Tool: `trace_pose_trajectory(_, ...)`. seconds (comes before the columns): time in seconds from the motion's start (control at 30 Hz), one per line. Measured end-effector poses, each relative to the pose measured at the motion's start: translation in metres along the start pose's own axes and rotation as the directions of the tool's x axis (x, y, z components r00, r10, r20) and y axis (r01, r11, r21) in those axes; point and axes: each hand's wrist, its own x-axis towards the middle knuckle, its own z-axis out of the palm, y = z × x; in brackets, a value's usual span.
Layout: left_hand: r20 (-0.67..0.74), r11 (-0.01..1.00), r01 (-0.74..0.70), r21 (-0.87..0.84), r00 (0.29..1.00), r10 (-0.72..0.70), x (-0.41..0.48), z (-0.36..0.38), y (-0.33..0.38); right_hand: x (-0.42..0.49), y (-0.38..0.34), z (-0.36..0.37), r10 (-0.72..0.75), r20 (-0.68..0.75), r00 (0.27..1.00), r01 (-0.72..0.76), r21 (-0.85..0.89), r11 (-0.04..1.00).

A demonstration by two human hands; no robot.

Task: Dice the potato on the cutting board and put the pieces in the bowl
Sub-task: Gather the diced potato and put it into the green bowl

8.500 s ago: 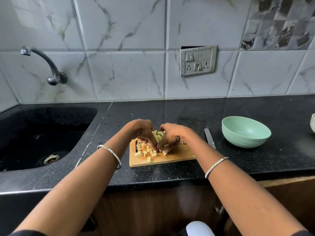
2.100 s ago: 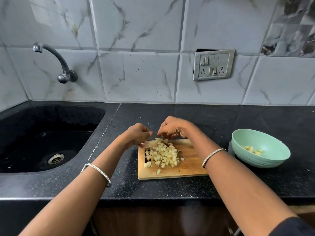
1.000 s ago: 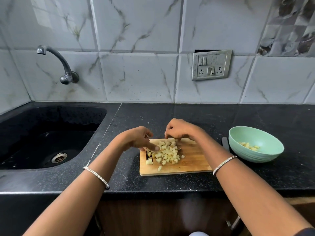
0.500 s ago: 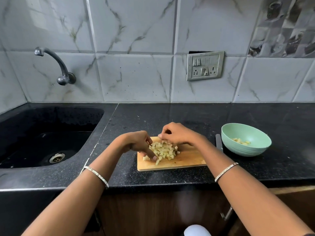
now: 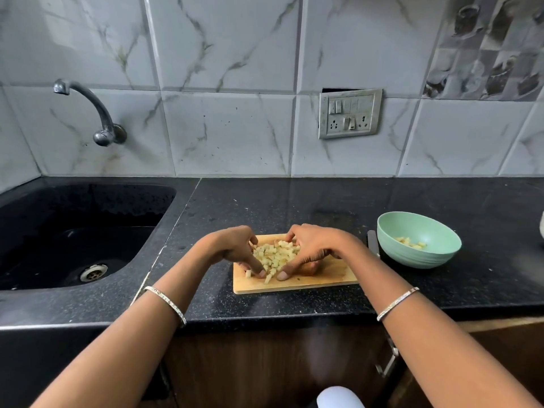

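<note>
While the black worktop (image 5: pixel 294 207) carries everything, the cutting board (image 5: pixel 323 279) lies long side left to right. The green bowl (image 5: pixel 412 257) sits just right of it, nearer the right hand (image 5: pixel 315 245). That hand and the left hand (image 5: pixel 232 245) cup curled fingers (image 5: pixel 256 267) round the diced potato (image 5: pixel 275 254), a roundish heap with no clear long axis, on the board's left half.

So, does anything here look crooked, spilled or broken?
Yes: the switch plate on the wall sits slightly crooked, with a dark gap showing above its top edge. Nothing has spilled: the potato pieces lie on the cutting board or in the bowl.
</note>
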Motion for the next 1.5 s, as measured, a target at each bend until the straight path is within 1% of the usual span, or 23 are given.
trace_pose_trajectory(0.07, -0.015, 0.999, 0.001, -0.037, 1.000, -0.002, 0.003, 0.002, 0.001, 0.002, -0.004, 0.001, 0.000, 0.000, 1.000, 0.000, 0.065, 0.998)
trace_pose_trajectory(0.17, -0.027, 1.000, -0.009, -0.018, 1.000, 0.009, 0.007, 0.003, 0.003, 0.002, -0.010, -0.001, 0.016, 0.047, 0.999, -0.025, 0.193, 0.981)
trace_pose_trajectory(0.33, -0.030, 0.999, -0.006, 0.052, 1.000, 0.008, 0.014, 0.002, 0.007, 0.012, -0.019, 0.000, 0.051, 0.065, 0.997, -0.067, 0.260, 0.963)
trace_pose_trajectory(0.4, -0.031, 0.997, -0.010, 0.082, 0.999, 0.013, 0.017, 0.002, 0.009, 0.015, -0.021, 0.001, 0.050, 0.058, 0.997, -0.063, 0.253, 0.965)
trace_pose_trajectory(0.53, -0.036, 0.996, -0.023, 0.086, 0.999, 0.026, 0.021, 0.004, 0.014, 0.017, -0.023, 0.000, 0.041, 0.064, 0.997, -0.056, 0.253, 0.966)
trace_pose_trajectory(0.67, -0.078, 0.996, -0.031, 0.087, 0.996, 0.038, 0.027, 0.007, 0.019, 0.019, -0.021, 0.000, 0.034, 0.061, 0.998, -0.052, 0.315, 0.948)
trace_pose_trajectory(0.8, -0.068, 0.999, -0.037, 0.009, 0.997, 0.038, 0.032, 0.007, 0.022, 0.025, -0.009, 0.002, 0.039, 0.048, 0.998, -0.056, 0.427, 0.902)
trace_pose_trajectory(0.93, -0.012, 0.991, -0.025, -0.133, 1.000, 0.024, 0.037, 0.002, 0.020, 0.022, -0.005, -0.001, 0.006, 0.049, 0.999, -0.027, 0.456, 0.889)
trace_pose_trajectory(1.1, 0.032, 0.963, -0.064, -0.261, 0.997, 0.075, 0.039, -0.007, 0.024, 0.022, 0.007, -0.007, -0.002, 0.089, 0.996, -0.055, 0.638, 0.768)
trace_pose_trajectory(1.27, 0.073, 0.933, -0.090, -0.349, 0.990, 0.123, 0.038, -0.020, 0.038, 0.019, 0.018, -0.016, -0.027, 0.027, 0.999, -0.002, 0.750, 0.662)
trace_pose_trajectory(1.37, 0.078, 0.932, -0.092, -0.351, 0.989, 0.127, 0.042, -0.021, 0.043, 0.018, 0.022, -0.019, -0.023, 0.015, 1.000, 0.003, 0.763, 0.647)
trace_pose_trajectory(1.47, 0.094, 0.947, -0.075, -0.313, 0.989, 0.109, 0.048, -0.013, 0.043, 0.022, 0.025, -0.012, 0.014, 0.026, 1.000, -0.028, 0.717, 0.696)
trace_pose_trajectory(1.5, 0.099, 0.949, -0.069, -0.308, 0.990, 0.104, 0.049, -0.010, 0.043, 0.025, 0.027, -0.008, 0.021, 0.038, 0.999, -0.042, 0.719, 0.694)
